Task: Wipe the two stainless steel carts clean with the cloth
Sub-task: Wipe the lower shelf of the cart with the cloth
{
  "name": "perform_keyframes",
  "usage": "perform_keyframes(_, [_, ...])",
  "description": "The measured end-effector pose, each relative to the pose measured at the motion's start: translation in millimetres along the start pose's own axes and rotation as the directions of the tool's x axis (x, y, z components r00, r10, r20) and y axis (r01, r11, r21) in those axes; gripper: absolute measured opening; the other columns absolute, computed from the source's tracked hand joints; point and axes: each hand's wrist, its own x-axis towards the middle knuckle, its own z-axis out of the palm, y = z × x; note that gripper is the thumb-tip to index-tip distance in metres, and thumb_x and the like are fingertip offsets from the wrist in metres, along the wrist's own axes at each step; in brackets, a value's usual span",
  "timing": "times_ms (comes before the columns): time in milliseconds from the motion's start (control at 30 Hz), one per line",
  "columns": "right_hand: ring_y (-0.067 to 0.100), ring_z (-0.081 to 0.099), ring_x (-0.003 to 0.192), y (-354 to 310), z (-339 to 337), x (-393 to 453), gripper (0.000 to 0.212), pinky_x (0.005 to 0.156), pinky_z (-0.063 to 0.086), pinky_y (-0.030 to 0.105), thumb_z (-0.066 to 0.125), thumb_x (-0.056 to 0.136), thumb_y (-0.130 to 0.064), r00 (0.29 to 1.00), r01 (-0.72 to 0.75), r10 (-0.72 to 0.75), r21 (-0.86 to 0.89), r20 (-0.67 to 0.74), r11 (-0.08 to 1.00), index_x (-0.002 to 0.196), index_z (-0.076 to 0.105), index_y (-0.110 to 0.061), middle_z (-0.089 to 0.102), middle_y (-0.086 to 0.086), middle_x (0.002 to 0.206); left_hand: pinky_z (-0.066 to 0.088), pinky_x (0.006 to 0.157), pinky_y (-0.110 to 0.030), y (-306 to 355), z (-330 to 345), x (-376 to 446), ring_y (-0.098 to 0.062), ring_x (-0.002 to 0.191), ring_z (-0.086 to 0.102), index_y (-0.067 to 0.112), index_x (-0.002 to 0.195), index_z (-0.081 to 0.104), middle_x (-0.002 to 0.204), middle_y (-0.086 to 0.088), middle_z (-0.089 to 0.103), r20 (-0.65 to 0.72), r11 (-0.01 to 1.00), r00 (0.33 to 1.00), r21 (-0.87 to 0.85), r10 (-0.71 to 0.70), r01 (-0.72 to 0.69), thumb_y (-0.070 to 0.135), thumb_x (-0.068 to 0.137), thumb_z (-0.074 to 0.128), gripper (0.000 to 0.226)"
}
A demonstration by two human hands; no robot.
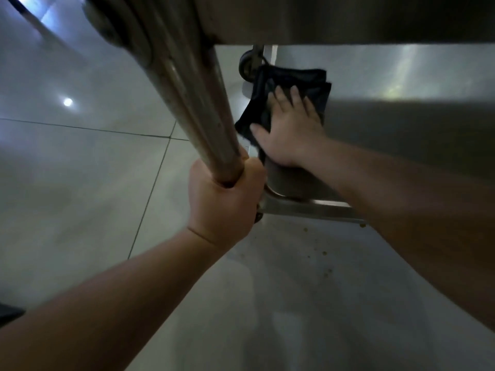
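— Under the right hand [290,129], what do you see?

— Dark cloth [289,84], folded, lying on the lower shelf [401,76] of the cart. The hand is released flat on it, fingers straight and spread, thumb out to the side, palm pressing down. I judge that is for wiping: a flat palm puts even pressure over a wide patch.

— Does the cloth stick out around the hand?

— Yes, beyond the fingertips and past the thumb side, where one corner hangs over the shelf's edge. It looks blue-black, layered, a little rumpled.

— And the left hand [227,194]?

— Nearer to the person than the right, clenched around the upright post [187,89] of the cart, fingers wrapped tight. Probably it steadies the cart, which stands on casters, so the wiping does not roll it away; it may also brace the person while bending low.

— A caster is visible?

— One caster [247,66], just beyond the cloth, past the fingertips.

— How does the steel look?

— Shelf to the right of the hand is brushed, dull grey, with a pale streak of reflected light. Above both hands the underside of an upper shelf [348,20] is dark. Outward from the left hand lies tiled floor [80,156]; a few small yellowish specks [324,253] sit below the shelf's near rim.

— Second cart?

— I cannot tell.
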Motion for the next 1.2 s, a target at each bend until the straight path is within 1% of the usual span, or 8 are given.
perform_keyframes(333, [0.011,-0.024,0.154,24.1,28.4,-102.1,0.079,0.124,-0.015,0.035,0.013,0.098,-0.067,0.945,0.321,-0.317,-0.042,0.077,0.946,0.164,-0.006,-0.029,-0.013,-0.011,0.171,0.045,0.046,-0.054,5.1,2.8,1.0,-0.035,0.049,0.045,0.012,0.059,0.047,0.051,-0.007,0.047,-0.055,0.998,0.997,0.034,-0.050,0.052,0.018,0.078,0.058,0.022])
perform_keyframes(633, [0.008,-0.006,0.157,87.6,9.2,-142.0,0.063,0.125,-0.007,0.032,0.030,0.102,-0.056,0.852,0.518,-0.505,-0.078,0.138,0.852,0.161,0.012,-0.047,0.005,-0.022,0.169,0.050,0.057,-0.035,26.6,12.1,-11.3,-0.017,0.057,0.059,0.031,0.054,0.063,0.060,0.000,0.067,-0.212,0.949,0.944,0.135,-0.254,0.286,0.032,0.077,0.058,0.024])
perform_keyframes(733, [0.006,-0.007,0.157,116.0,1.0,-151.2,0.064,0.126,-0.005,0.033,0.023,0.099,-0.059,0.854,0.511,-0.494,-0.086,0.164,0.855,0.160,0.010,-0.049,0.003,-0.024,0.169,0.049,0.053,-0.029,32.1,13.7,-14.3,-0.006,0.056,0.058,0.023,0.069,0.069,0.072,0.004,0.074,-0.288,0.908,0.898,0.162,-0.331,0.387,0.040,0.075,0.058,0.021])
perform_keyframes(867, [0.003,-0.008,0.156,157.8,-9.2,-166.6,0.068,0.126,-0.003,0.032,0.011,0.094,-0.068,0.868,0.485,-0.466,-0.094,0.175,0.869,0.160,0.010,-0.051,0.003,-0.026,0.168,0.047,0.054,-0.027,30.7,15.5,-16.1,-0.003,0.052,0.054,0.010,0.094,0.069,0.062,0.014,0.060,-0.403,0.834,0.837,0.251,-0.372,0.491,0.054,0.073,0.063,0.050])
perform_keyframes(933, [0.002,-0.009,0.155,171.7,-12.2,-172.8,0.070,0.126,-0.004,0.031,0.009,0.092,-0.069,0.874,0.477,-0.456,-0.114,0.171,0.871,0.159,0.009,-0.052,0.002,-0.026,0.167,0.048,0.056,-0.024,25.4,16.5,-28.8,-0.006,0.068,0.062,0.018,0.100,0.065,0.076,0.017,0.064,-0.408,0.770,0.823,0.341,-0.396,0.539,0.058,0.076,0.069,0.047])
perform_keyframes(1000, [0.001,-0.007,0.155,179.6,-14.7,-177.5,0.073,0.125,-0.005,0.029,0.010,0.088,-0.069,0.879,0.470,-0.452,-0.118,0.151,0.875,0.159,0.011,-0.052,0.003,-0.026,0.167,0.055,0.080,-0.034,17.0,18.5,-48.5,-0.018,0.101,0.062,0.023,0.117,0.059,0.111,0.005,0.061,-0.392,0.654,0.792,0.448,-0.468,0.609,0.056,0.078,0.074,0.054])
perform_keyframes(1067, [0.000,-0.006,0.154,185.4,-15.0,-181.3,0.075,0.124,-0.005,0.028,0.013,0.086,-0.068,0.882,0.468,-0.455,-0.104,0.125,0.878,0.160,0.015,-0.050,0.006,-0.025,0.167,0.052,0.097,-0.044,9.7,24.2,-71.9,-0.024,0.113,0.055,0.023,0.127,0.053,0.124,-0.001,0.053,-0.374,0.523,0.741,0.535,-0.558,0.664,0.053,0.080,0.078,0.061])
perform_keyframes(1200, [0.001,-0.006,0.155,209.9,-11.2,-186.5,0.064,0.123,-0.008,0.028,0.033,0.100,-0.059,0.885,0.465,-0.458,-0.141,0.085,0.874,0.160,0.013,-0.048,0.005,-0.025,0.168,0.047,0.059,-0.028,12.7,56.1,-101.4,-0.017,0.076,0.061,0.026,0.101,0.058,0.094,-0.001,0.065,-0.183,0.501,0.768,0.662,-0.614,0.558,0.042,0.085,0.075,0.028])
